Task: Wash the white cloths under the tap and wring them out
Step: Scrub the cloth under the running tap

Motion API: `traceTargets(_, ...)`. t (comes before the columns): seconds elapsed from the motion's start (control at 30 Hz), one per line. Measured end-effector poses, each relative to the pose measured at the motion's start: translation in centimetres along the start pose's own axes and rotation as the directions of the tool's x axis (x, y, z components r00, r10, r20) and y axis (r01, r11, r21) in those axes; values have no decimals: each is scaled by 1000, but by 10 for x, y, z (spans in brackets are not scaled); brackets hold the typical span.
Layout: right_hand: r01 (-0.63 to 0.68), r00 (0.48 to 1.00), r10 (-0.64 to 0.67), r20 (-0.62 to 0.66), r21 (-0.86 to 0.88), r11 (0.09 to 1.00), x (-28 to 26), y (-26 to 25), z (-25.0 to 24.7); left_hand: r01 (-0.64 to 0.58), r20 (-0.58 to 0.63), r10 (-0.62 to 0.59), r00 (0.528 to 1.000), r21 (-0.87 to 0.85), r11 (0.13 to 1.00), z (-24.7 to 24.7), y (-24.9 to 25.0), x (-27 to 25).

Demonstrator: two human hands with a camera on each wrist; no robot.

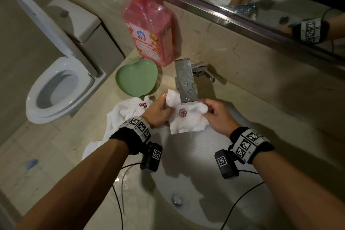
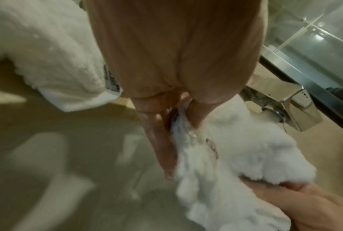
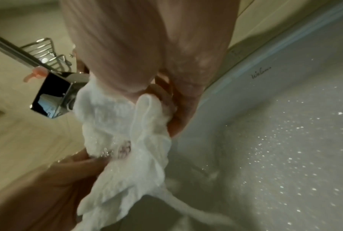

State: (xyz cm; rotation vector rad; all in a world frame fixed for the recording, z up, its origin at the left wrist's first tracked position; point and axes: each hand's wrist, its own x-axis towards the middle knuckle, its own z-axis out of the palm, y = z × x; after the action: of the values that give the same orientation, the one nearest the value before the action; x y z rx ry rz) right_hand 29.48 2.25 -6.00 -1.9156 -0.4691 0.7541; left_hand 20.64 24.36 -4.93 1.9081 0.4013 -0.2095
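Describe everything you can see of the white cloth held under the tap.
The white cloth is small, fluffy terry with a dark red flower emblem stitched near its middle. It looks wet and crumpled, stretched between both hands just below the chrome tap, over the sink basin. The left hand grips its left end, the right hand pinches its bunched right end. Its lower edge hangs free.

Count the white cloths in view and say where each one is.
2. One white cloth is held under the tap by the left hand and right hand. The other cloth lies on the counter left of the basin. More may be hidden.
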Motion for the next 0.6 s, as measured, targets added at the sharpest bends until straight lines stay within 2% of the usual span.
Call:
traceTargets(0.03, 9, 1000, -9, 9, -16, 1000, 1, -3, -2, 0, 0, 0, 1000, -33, 999, -2, 0, -1)
traceTargets(0.1, -3, 1000, 5, 26, -59, 998, 4, -7, -4, 87, 34, -81, 996, -201, 976, -5, 7, -7)
traceTargets(0.2, -50, 998, 50, 30, -19, 999, 6, -10, -8, 256, 115, -228, 967, -424, 869, -5, 17, -9)
traceTargets(0.27, -82, 996, 80, 42, 34, 996, 5, -11, -9, 336, 144, -306, 941, -506, 794, -2, 26, -7)
traceTargets(0.3, -97, 994, 94, 47, 58, 994, 4, -12, -9, 337, 133, -314, 940, -498, 799, -1, 29, -6)
traceTargets(0.33, -111, 993, 107, 54, 84, 990, 3, -12, -10, 304, 102, -288, 952, -423, 854, 0, 30, -4)
traceTargets(0.4, -147, 986, 134, 98, 148, 978, -1, -14, -11, 184, 68, -174, 982, -180, 966, -1, 27, -1)
traceTargets(0.47, -188, 977, 168, 133, 155, 970, -2, -15, -11, 104, 46, -102, 994, -32, 994, -2, 22, 0)
traceTargets(0.6, -173, 978, 183, 99, -101, 980, 2, -15, -7, -10, -17, 10, 1000, -16, 1000, -2, 19, -7)
